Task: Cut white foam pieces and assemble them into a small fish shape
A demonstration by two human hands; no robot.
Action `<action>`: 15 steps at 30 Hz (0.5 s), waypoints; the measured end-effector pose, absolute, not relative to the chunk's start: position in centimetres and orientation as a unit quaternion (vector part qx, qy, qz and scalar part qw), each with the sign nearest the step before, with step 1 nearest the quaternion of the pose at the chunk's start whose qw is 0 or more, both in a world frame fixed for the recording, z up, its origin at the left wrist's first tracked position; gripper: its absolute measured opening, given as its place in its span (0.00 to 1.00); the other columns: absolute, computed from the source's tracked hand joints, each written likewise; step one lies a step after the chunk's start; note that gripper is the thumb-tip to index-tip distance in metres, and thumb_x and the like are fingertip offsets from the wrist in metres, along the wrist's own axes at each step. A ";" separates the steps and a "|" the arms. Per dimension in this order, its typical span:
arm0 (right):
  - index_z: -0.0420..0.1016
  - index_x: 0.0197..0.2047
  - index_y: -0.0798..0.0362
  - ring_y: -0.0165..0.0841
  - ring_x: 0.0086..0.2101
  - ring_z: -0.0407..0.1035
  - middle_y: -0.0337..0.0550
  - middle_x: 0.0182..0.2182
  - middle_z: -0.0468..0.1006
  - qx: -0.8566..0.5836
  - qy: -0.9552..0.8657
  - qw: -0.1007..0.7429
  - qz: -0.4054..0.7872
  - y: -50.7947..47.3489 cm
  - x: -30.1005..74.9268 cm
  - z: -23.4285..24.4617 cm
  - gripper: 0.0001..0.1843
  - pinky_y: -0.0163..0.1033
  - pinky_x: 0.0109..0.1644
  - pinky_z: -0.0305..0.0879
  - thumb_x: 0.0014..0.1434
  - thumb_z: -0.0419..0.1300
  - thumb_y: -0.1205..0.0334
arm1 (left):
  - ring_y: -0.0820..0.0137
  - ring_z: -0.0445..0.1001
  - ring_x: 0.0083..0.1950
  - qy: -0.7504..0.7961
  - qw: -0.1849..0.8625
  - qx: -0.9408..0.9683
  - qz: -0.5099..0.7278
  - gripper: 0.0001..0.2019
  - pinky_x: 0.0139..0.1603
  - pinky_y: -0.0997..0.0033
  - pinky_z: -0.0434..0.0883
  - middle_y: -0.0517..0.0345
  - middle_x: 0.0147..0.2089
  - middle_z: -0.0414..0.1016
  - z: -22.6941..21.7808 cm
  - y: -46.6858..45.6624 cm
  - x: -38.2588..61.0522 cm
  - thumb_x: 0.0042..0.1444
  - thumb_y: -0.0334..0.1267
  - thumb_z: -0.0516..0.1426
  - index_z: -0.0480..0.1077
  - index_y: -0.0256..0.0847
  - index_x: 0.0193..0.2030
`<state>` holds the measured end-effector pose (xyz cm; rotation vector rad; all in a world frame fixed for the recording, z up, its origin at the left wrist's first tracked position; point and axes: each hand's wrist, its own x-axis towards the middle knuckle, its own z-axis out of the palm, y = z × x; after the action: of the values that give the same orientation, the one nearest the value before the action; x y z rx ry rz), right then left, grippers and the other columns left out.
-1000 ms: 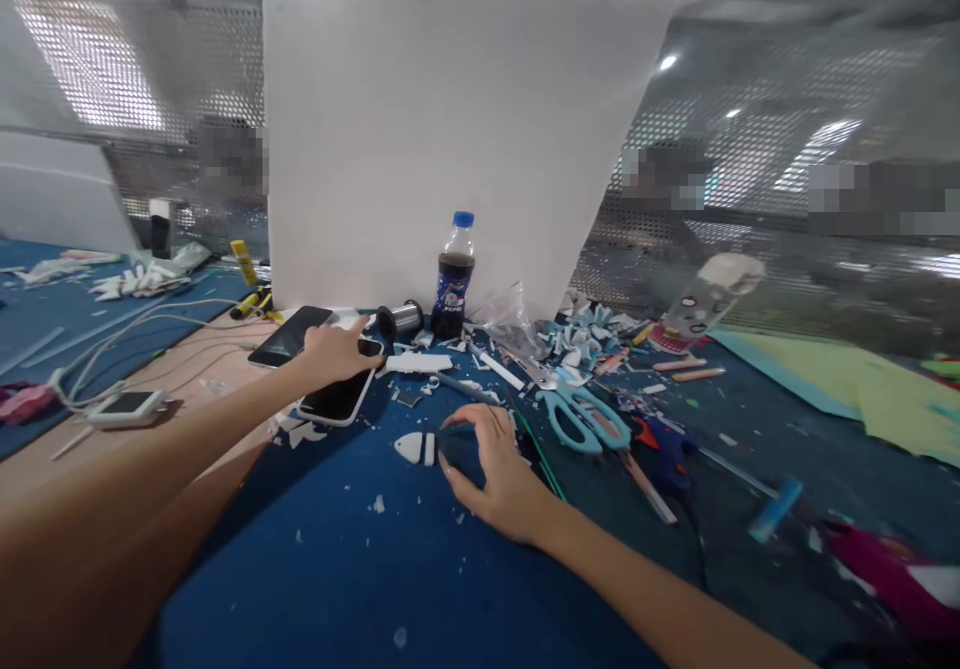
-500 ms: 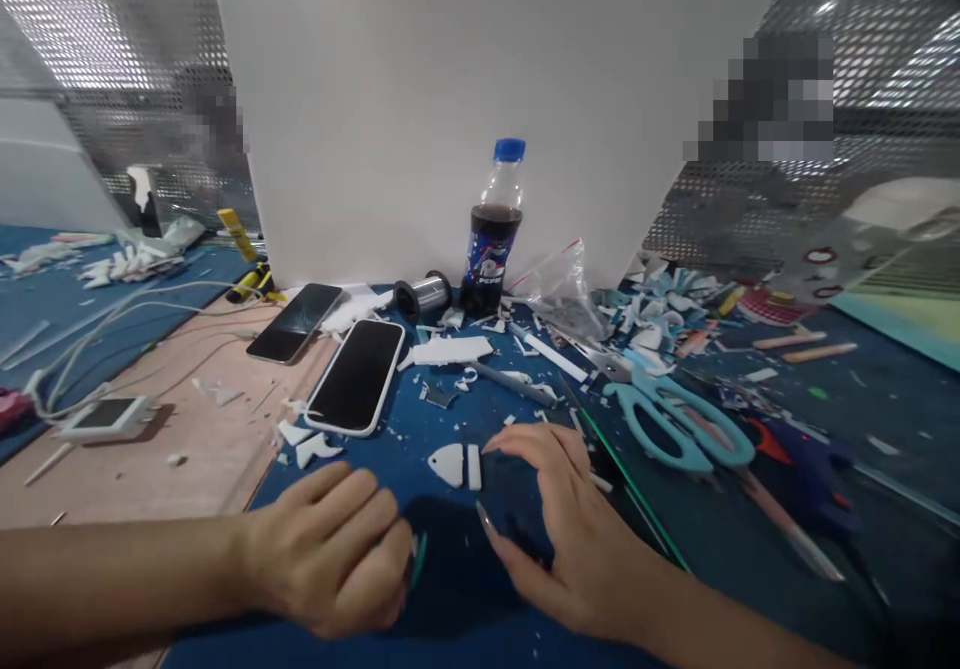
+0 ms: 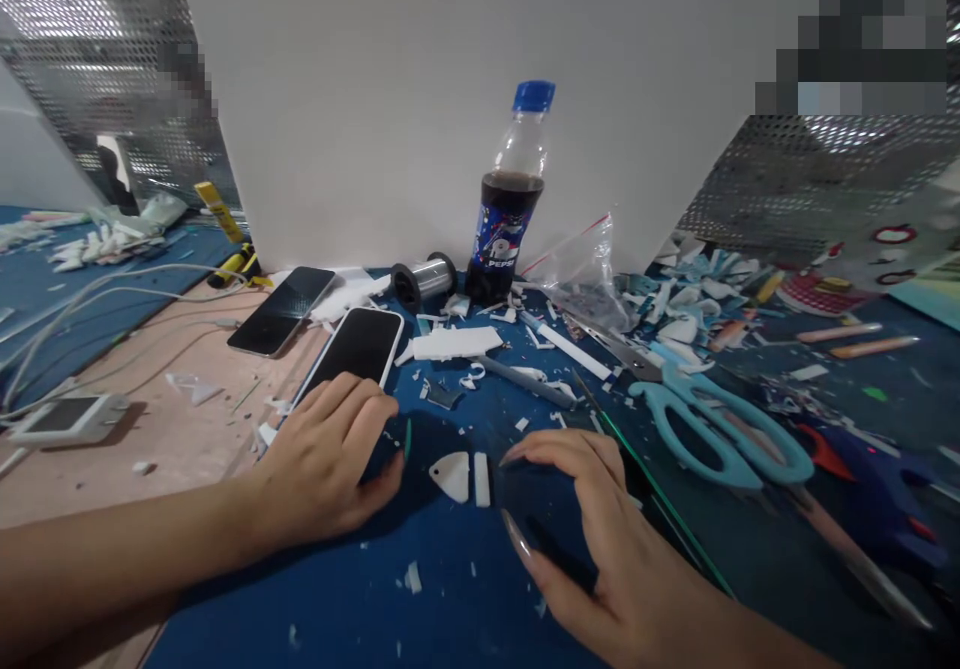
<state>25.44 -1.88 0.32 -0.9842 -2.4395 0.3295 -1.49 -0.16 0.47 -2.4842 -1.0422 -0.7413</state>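
On the blue table surface [image 3: 450, 589] a small white rounded triangular piece [image 3: 451, 476] with a tiny hole lies beside a narrow white strip [image 3: 481, 479]; a thin gap separates them. My right hand [image 3: 592, 539] is just right of the strip, thumb and index finger apart, with long pointed nails and nothing visible between them. Left of the pieces is my left hand [image 3: 334, 459], its fingers bent and its thumb apart from them. A thin green sliver shows at the thumb tip; I cannot tell whether it is a nail or a separate thing.
Phones [image 3: 352, 344], a wire spool [image 3: 425, 282] and a Pepsi bottle [image 3: 506, 214] stand or lie behind the hands. To the right are light-blue scissors [image 3: 720, 429], a plastic bag [image 3: 589, 274], a blue glue gun [image 3: 877, 489] and scraps. A white cabled device [image 3: 71, 419] is left.
My left hand has moved up and away from the front, uncurling from a fist, and now covers the lower phone. My right hand stays beside the strip. The view has shifted slightly.
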 end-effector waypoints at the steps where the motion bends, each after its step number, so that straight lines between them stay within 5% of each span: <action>1: 0.54 0.55 0.55 0.42 0.48 0.66 0.54 0.47 0.67 -0.358 -0.893 0.244 0.122 -1.9 25.4 0.4 0.24 0.47 0.48 0.69 0.56 0.55 0.66 | 0.62 0.69 0.33 -0.364 0.162 -0.880 -0.258 0.03 0.31 0.63 0.73 0.48 0.31 0.72 0.5 0.0 -1.6 0.57 0.30 0.53 0.66 0.33 0.37; 9: 0.56 0.54 0.59 0.41 0.49 0.64 0.55 0.47 0.68 -0.350 -0.888 0.269 0.129 -2.0 25.4 0.0 0.22 0.48 0.52 0.64 0.57 0.55 0.65 | 0.64 0.67 0.31 -0.305 0.145 -0.907 -0.251 0.03 0.29 0.64 0.69 0.54 0.28 0.69 -0.1 -0.8 -2.0 0.58 0.28 0.55 0.65 0.38 0.34; 15: 0.56 0.54 0.60 0.41 0.53 0.66 0.57 0.49 0.71 -0.329 -0.892 0.293 0.101 -1.8 24.9 -0.3 0.26 0.49 0.57 0.57 0.56 0.61 0.65 | 0.59 0.72 0.44 -0.282 0.024 -0.917 -0.280 0.09 0.41 0.57 0.74 0.46 0.40 0.73 -0.4 -2.5 -1.9 0.56 0.28 0.57 0.68 0.33 0.45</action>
<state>24.94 -1.83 -0.34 -0.8758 -2.3764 0.2692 -1.90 -2.48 -0.38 -2.8377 -0.8732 -0.8656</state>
